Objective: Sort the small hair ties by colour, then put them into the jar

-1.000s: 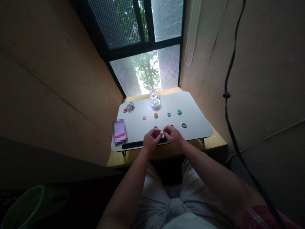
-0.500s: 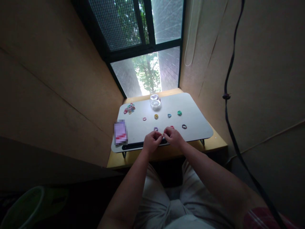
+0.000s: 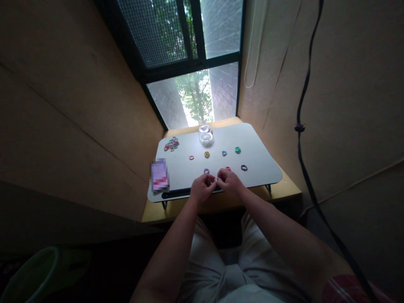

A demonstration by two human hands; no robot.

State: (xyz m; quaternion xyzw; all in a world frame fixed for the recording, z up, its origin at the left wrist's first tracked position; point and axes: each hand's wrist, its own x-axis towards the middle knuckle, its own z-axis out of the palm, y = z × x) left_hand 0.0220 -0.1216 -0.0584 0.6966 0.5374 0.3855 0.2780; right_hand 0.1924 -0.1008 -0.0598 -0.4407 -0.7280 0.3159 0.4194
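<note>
Since the earlier frame: fingers of both hands have shifted a little, left thumb and index now drawn in closer to the right fingertips; items on the table unmoved. Left hand and right hand meet at the near edge, above the black strip. Both sets of fingers nearly closed, pinching a small pale yellow piece between them; probably a band, too small to be sure.

Done, by the look of it: single-colour spots laid out. Far row, left to right: pink ring, yellow bunch, blue bunch, green bunch. Near row: purple bunch, red bunch partly behind the right hand, dark ring.

Left, as far as I can judge: the piece in hand, plus the mixed heap at far left, still multicoloured. Well under finished, I'd say; exact counts unreadable. Clear container stands at far middle, contents can't tell. Pixelated purple item at near left, not touched.
</note>
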